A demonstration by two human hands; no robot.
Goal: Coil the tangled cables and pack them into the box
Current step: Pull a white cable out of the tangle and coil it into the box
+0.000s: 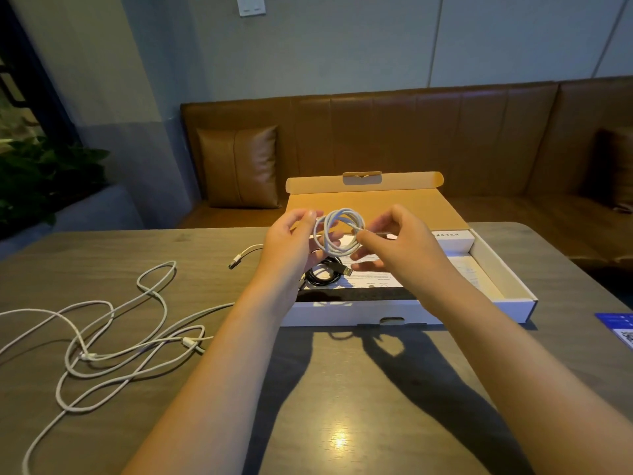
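Both hands hold a small white cable coil (337,231) in the air above the open white cardboard box (513,289). My left hand (291,241) pinches the coil's left side. My right hand (394,241) grips its right side between thumb and fingers. Inside the box, below the coil, lies a coiled black USB cable (325,274) on white paper. A loose tangle of white cables (113,341) sprawls over the table at the left, and one white plug end (236,260) lies near my left wrist.
The box lid (373,200) stands open towards a brown leather bench (411,138) with a cushion (239,166). A blue card (616,325) lies at the table's right edge. Plants (41,176) stand far left. The wooden table (342,389) reaches to the front.
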